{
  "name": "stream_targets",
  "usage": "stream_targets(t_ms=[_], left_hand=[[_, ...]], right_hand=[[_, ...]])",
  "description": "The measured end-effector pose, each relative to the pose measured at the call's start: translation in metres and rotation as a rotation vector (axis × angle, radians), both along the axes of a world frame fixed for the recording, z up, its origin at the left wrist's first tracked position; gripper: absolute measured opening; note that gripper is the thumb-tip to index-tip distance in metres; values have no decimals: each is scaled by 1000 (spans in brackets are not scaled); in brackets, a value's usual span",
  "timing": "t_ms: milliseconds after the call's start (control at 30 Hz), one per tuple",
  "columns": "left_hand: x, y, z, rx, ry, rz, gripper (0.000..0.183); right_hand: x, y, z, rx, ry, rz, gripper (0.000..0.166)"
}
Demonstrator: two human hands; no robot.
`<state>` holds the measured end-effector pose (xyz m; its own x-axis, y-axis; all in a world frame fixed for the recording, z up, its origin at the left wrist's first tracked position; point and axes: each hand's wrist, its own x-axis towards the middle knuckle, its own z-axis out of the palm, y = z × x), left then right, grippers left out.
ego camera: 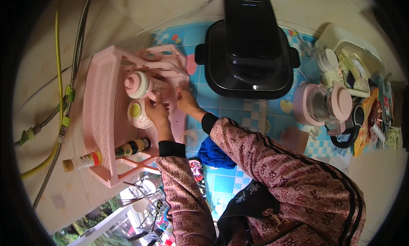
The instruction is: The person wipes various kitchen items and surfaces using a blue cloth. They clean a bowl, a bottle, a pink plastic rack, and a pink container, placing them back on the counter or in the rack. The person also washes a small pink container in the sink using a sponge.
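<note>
A pink plastic two-tier rack (101,76) stands at the left of the counter. My left hand (158,115) reaches into its lower tier, fingers bent at a pink-and-white lidded bottle (140,85) and a white spotted jar (139,118) with a yellow-green round top. Whether it grips either is unclear. My right hand (187,100) is at the rack's front edge with its fingers curled; what lies inside them is hidden. A dark sauce bottle (132,147) is in the rack near its lower end. Below my right forearm lies a crumpled blue cloth (215,153).
A black electric cooker (250,60) stands at the back of the blue tiled counter (220,182). Right of it are a pink kettle (326,103) and a cream box (348,70). A condiment bottle (82,161) is on the rack's upper tier; hoses (60,95) hang at the left.
</note>
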<state>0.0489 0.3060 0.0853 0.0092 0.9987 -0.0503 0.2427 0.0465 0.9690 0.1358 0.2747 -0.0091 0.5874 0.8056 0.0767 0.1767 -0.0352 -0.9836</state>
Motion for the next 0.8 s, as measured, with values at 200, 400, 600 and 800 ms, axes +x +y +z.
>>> stream_targets(t_ms=[200, 400, 600, 800], left_hand=[[-41, 29, -22, 3, 29, -107, 25], [-23, -37, 22, 465, 259, 186, 29], [-10, -138, 42, 257, -167, -22, 21], [40, -297, -2, 8, -138, -686, 25]], right_hand=[[-27, -64, 50, 101, 284, 68, 26], [-28, -129, 108, 249, 385, -59, 23], [0, -233, 211, 573, 353, 92, 14], [109, -387, 204, 421, -921, 212, 42]])
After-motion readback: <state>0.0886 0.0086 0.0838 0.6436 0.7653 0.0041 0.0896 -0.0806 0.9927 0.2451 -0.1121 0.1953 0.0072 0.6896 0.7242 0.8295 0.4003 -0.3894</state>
